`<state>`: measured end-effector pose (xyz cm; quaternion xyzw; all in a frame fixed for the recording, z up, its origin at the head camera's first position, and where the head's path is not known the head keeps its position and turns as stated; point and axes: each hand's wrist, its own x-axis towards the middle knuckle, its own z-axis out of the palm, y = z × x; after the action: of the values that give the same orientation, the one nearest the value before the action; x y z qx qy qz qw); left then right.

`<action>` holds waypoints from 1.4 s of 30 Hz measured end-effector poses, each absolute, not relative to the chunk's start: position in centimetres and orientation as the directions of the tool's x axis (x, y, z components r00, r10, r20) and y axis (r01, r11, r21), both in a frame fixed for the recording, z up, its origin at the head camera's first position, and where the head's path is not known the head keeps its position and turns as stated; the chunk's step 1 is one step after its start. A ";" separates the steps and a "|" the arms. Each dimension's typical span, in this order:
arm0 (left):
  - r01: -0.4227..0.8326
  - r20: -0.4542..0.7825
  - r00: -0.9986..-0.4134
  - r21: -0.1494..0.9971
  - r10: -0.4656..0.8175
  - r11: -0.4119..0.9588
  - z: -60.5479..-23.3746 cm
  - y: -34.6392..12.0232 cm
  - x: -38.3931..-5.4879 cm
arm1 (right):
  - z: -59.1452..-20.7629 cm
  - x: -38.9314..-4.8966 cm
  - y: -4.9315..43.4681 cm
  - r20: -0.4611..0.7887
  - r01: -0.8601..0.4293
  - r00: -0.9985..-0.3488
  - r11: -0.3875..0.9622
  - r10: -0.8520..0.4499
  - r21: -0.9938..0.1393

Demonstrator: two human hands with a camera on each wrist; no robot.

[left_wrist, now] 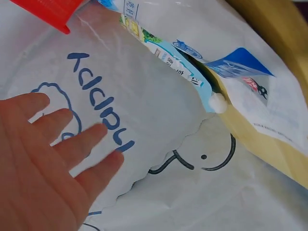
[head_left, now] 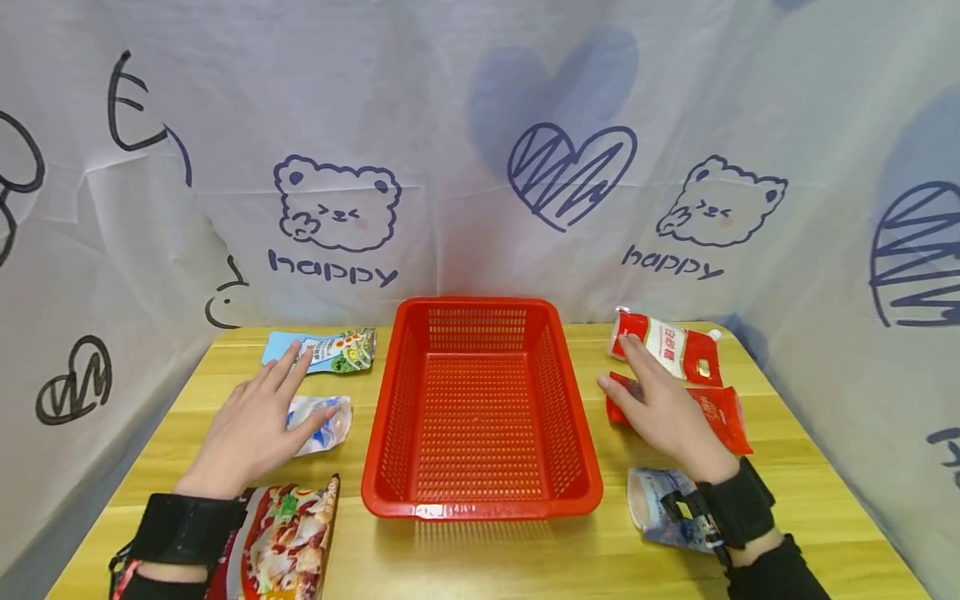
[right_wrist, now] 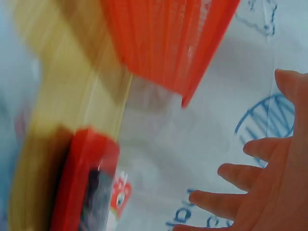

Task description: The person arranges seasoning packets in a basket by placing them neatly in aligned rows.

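Note:
My left hand (head_left: 251,425) hovers at the left with fingers spread, holding nothing. Beyond its fingertips lies a light-blue pouch (head_left: 345,352) with a vegetable picture; a small white-and-blue packet (head_left: 337,421) shows beside the thumb. A dark-red bag with a food picture (head_left: 288,537) lies partly hidden by the left wrist. On the other side my right hand (head_left: 667,412), empty and fingers extended, overlaps a red packet (head_left: 727,412) and a red-and-white pouch (head_left: 675,346). By the right wrist strap is a blue-grey packet (head_left: 652,504). Both wrist views show straight fingers.
A red plastic basket (head_left: 480,510) with perforated walls stands mid-table between the hands, with nothing inside. The wooden table (head_left: 420,567) meets a white cloth (head_left: 450,208) with bear and heart drawings at the back and sides.

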<state>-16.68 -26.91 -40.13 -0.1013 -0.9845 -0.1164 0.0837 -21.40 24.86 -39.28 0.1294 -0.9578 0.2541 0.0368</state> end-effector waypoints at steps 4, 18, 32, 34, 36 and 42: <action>0.284 0.229 -0.944 0.186 0.239 0.941 -40.0 -26.7 -15.3 | -39.5 -20.0 23.4 0.124 -0.266 -0.964 0.808 -0.236 -0.526; 0.402 0.215 -0.905 0.146 0.367 0.904 -41.6 -26.0 -9.4 | -41.1 -17.4 19.8 0.071 -0.255 -0.959 0.727 -0.274 -0.638; 0.375 -0.148 -0.895 0.262 0.421 0.889 -47.1 -29.0 -5.3 | -42.1 -16.5 19.3 0.001 -0.164 -0.964 0.594 -0.265 -0.787; 0.314 -0.229 -0.893 0.301 0.388 0.900 -48.3 -29.7 -5.1 | -42.1 -16.5 19.2 -0.001 -0.159 -0.965 0.587 -0.263 -0.794; 0.217 -0.314 -0.894 0.321 0.320 0.922 -49.4 -30.0 -5.1 | -42.2 -16.5 19.2 0.002 -0.161 -0.965 0.589 -0.261 -0.792; 0.073 -0.397 -0.902 0.255 0.173 0.964 -50.7 -29.6 -4.7 | -42.4 -16.6 19.1 0.005 -0.162 -0.966 0.594 -0.258 -0.788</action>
<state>-4.72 -29.60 -50.69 -0.0635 -0.9680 -0.1175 -0.2125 -16.59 19.13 -42.38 0.1180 -0.8910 0.4349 -0.0549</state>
